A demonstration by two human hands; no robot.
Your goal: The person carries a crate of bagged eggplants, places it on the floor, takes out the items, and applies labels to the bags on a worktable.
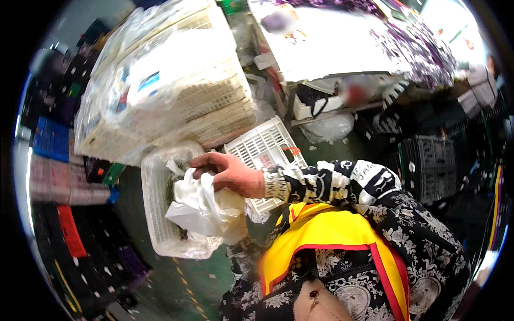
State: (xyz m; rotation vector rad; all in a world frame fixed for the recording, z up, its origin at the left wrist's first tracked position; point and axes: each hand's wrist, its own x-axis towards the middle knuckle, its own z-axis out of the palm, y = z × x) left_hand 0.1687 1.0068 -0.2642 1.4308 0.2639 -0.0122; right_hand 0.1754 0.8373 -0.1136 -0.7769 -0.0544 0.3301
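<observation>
My right hand (235,174), in a salmon-coloured glove or bare, comes in from the right with its fingers curled on the top of a crumpled white plastic bag (204,206). The bag hangs over the near side of a white plastic basket (154,224) lined with clear film. Some green plant-like material (170,190) shows inside that basket, partly covered by the bag. Behind the bag's lower right side, my left hand (237,233) is blurred and mostly hidden, and its grip does not show.
Film-wrapped stacked white crates (217,108) stand beyond the basket. A white slotted crate (263,142) leans beside them. Tinsel-like purple and silver strips (421,52) lie on a bright white table (333,48). Dark crates (427,168) stand right; a yellow-striped line (184,281) marks the green floor.
</observation>
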